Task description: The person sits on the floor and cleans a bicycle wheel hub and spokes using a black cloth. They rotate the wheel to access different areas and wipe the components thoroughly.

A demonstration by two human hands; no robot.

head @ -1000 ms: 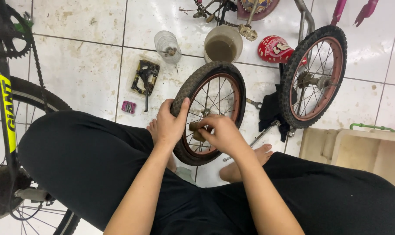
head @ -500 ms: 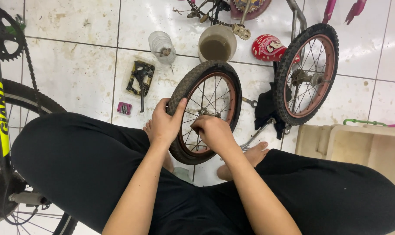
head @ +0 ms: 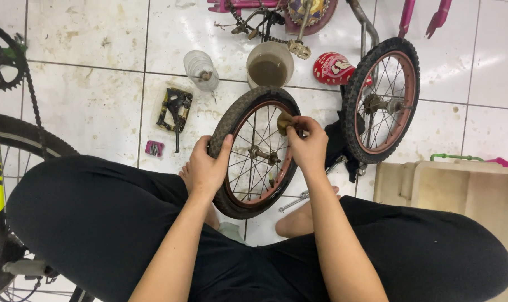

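A seated person's left hand (head: 208, 168) gripped the small bicycle wheel (head: 255, 151) upright between their knees while right-hand fingers (head: 298, 130) pinched a brownish cloth (head: 284, 122) against its rim, where slipping fingers might catch between spokes.

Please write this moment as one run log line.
left hand: grips tyre of small wheel | right hand: presses brown pad on rim | wheel: upright on floor
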